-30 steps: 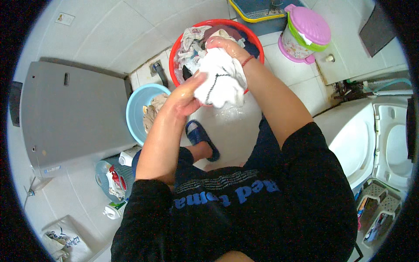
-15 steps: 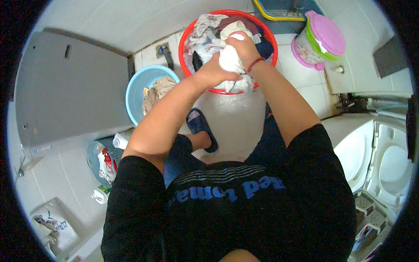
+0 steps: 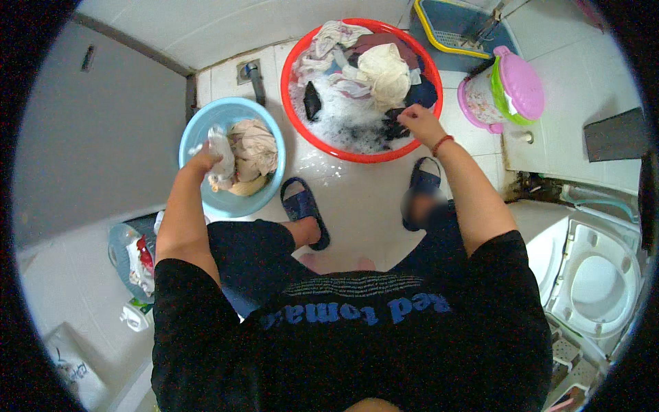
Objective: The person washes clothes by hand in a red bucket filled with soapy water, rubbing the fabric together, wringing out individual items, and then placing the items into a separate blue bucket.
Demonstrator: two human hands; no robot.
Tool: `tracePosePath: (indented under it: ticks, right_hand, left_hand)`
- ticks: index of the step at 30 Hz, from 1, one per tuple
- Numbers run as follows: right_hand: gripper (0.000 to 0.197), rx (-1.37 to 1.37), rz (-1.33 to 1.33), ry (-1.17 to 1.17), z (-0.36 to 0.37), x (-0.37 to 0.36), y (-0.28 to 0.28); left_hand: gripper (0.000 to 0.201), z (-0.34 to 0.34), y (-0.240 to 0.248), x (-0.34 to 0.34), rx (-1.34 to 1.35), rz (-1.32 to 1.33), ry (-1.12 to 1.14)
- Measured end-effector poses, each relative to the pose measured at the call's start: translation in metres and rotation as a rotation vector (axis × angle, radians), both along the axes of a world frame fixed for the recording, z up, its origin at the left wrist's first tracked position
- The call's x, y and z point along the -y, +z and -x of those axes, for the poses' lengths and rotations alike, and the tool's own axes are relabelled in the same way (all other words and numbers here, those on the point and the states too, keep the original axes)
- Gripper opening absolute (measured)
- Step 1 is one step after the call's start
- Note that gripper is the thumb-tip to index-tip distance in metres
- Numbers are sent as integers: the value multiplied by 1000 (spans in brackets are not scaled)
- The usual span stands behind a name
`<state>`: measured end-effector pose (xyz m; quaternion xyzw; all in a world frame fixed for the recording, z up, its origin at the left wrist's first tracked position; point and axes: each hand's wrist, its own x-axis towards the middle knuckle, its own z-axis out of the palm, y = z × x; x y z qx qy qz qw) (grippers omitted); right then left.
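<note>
My left hand (image 3: 204,161) is closed on a wet white cloth (image 3: 221,156) at the left side of the light blue basin (image 3: 199,113). Beside that cloth, a bundle of beige clothes (image 3: 254,152) lies in the basin. My right hand (image 3: 420,123), with a red bracelet at the wrist, is over the right front of the red tub (image 3: 292,110). Its fingers are pinched at a black garment (image 3: 393,125) in the suds. Also in the tub are a cream garment (image 3: 383,72), a maroon one (image 3: 401,47) and white foam (image 3: 336,120).
Behind the tub stands a blue-grey bin with a yellow rim (image 3: 446,50); a pink-lidded bucket (image 3: 518,86) is at its right. An open toilet (image 3: 597,288) is at my right. A floor drain with a hose (image 3: 254,79) lies between basin and tub.
My hands held the white cloth together over the red tub. Now they are apart: the left has carried it to the blue basin, and the right has moved to the tub's right front.
</note>
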<state>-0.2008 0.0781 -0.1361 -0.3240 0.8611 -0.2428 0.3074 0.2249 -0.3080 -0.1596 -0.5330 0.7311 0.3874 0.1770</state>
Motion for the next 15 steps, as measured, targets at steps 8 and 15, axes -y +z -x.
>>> tracePosePath:
  ticks: [8,15]
  right_hand:
    - [56,-728,67,51,27,97,-67]
    - [52,-399,-148,10,-13,78,-132]
  left_hand:
    - [66,4,-39,-5,-51,-55,-95]
    - [59,61,-10,-41,-140,173,-280]
